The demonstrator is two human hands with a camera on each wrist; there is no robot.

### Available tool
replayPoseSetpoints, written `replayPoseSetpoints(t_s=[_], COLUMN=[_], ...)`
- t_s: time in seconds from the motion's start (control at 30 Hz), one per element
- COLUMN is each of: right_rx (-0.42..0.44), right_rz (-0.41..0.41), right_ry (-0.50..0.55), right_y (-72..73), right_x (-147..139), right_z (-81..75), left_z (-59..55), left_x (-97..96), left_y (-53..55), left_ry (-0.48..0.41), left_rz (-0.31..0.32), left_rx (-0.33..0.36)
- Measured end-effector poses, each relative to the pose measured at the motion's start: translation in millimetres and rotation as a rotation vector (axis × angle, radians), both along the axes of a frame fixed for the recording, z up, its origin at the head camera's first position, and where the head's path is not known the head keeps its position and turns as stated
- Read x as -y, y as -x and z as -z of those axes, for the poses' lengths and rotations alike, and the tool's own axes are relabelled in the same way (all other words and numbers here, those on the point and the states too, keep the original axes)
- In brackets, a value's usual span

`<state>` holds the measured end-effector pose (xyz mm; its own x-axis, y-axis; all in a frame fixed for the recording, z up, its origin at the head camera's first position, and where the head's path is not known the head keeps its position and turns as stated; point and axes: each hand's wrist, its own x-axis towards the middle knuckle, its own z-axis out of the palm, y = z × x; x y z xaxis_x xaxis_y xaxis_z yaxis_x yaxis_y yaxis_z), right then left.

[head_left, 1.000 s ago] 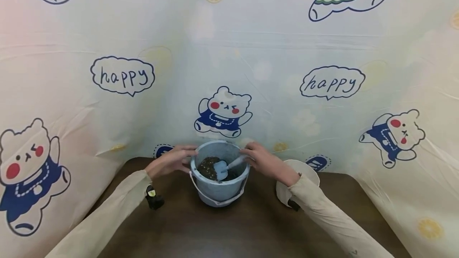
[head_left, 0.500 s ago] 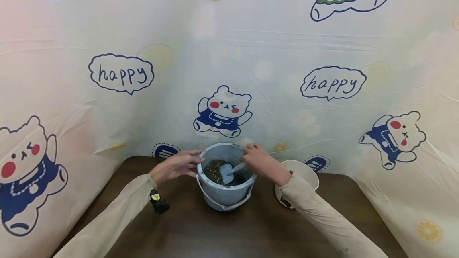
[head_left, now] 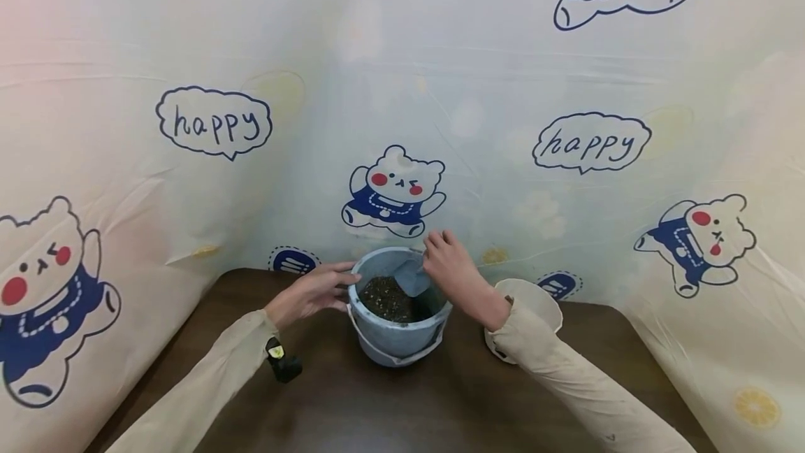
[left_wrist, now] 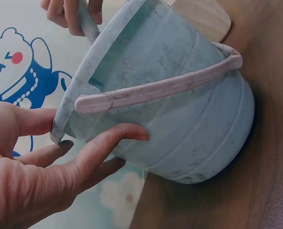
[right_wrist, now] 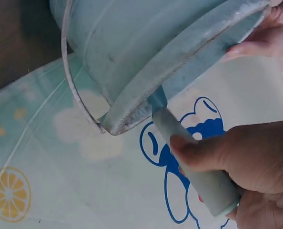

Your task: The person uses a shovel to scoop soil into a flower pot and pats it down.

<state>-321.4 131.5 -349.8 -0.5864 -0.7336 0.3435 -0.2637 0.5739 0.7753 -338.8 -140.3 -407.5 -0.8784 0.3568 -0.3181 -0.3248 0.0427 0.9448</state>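
I see the right grip (head_left: 459,276), the nearer one, wrapped round the shovel (head_left: 411,281), which slants down and left from it inside the bucket (head_left: 393,341), near the soil (head_left: 385,299), while the left grip (head_left: 313,292) rests loosely spread against the bucket's left side.

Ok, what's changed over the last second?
The bucket has shifted slightly right, and the scoop has moved from mid-soil toward the bucket's back right side. The right hand still holds the scoop and the left hand still touches the bucket; the white container is unmoved.
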Motion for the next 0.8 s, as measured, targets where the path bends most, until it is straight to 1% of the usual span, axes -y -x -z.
replayPoseSetpoints(t_s=[0.07,0.17,0.27,0.33,0.4,0.5,0.57,0.67,0.73,0.8], right_rx=[-0.033,-0.054,-0.053,-0.034,0.023,0.163,0.283,0.432,0.495,0.54], right_rz=[0.017,0.025,0.023,0.025,0.034,0.044,0.02,-0.024,-0.045,-0.047], right_ry=[-0.016,-0.057,-0.106,-0.128,-0.116,-0.067,-0.022,0.018,0.051,0.108], right_y=[1.1,4.1,7.8,10.4,12.3,14.6,16.7,21.8,25.9,29.4], right_x=[1.1,2.5,3.6,4.0,3.1,1.1,0.6,1.0,-0.7,-5.1], right_z=[2.8,10.5,16.9,18.5,18.7,19.0,20.4,22.0,22.0,21.1], left_z=[-0.3,-0.9,-1.9,-2.3,-2.7,-2.7,-2.8,-3.7,-4.3,-4.4], left_x=[0.2,0.5,0.8,0.5,-0.1,-0.6,0.4,2.3,1.8,-0.5], left_y=[1.5,3.1,3.3,2.8,1.7,0.2,-0.4,-0.3,0.7,1.9], left_ry=[0.003,0.007,0.011,0.012,0.012,0.008,0.007,0.014,0.015,0.006], left_rz=[-0.011,-0.013,-0.005,-0.013,0.001,0.02,0.031,0.012,0.0,0.001], left_rx=[0.002,0.006,-0.001,-0.005,-0.019,-0.038,-0.046,-0.042,-0.041,-0.048])
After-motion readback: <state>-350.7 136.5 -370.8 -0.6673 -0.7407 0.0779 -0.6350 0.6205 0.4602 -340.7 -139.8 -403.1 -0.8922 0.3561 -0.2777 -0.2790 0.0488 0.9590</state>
